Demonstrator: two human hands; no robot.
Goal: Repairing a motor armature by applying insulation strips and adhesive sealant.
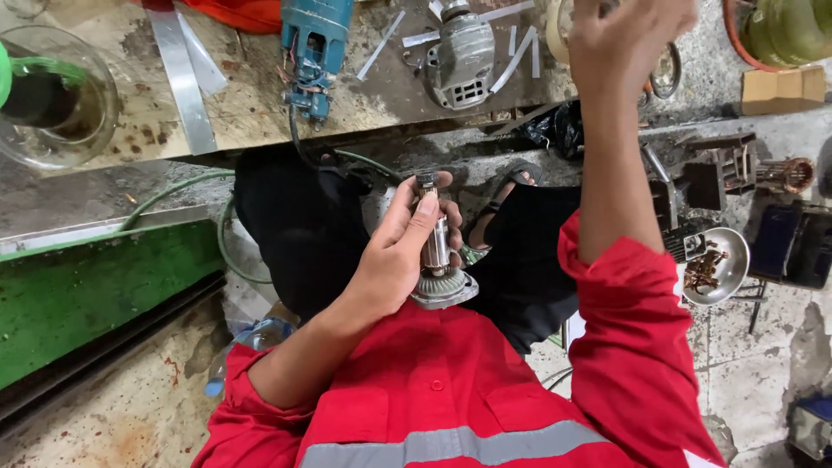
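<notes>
Your left hand point(394, 256) grips the motor armature point(438, 260) upright over your lap, below the surface point(251, 108); likely heavy, rigid, greasy, so hold its core, while I cannot tell your raised right hand's point(628, 39) grip.

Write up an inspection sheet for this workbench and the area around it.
Surface: worn, stained wooden bench top, metal strips scattered on it.
Job's things: motor armature with fan disc, held upright over the lap.
Clutter: blue power tool body, grey gear housing, glass bowl, metal dish of small rusty parts, cardboard box.
Hands: left hand wrapped around the armature; right hand raised at the bench edge, what it touches is hidden.
Cables: green hose or cable curving beneath the bench.
Surroundings: green painted board, stained concrete floor.
</notes>
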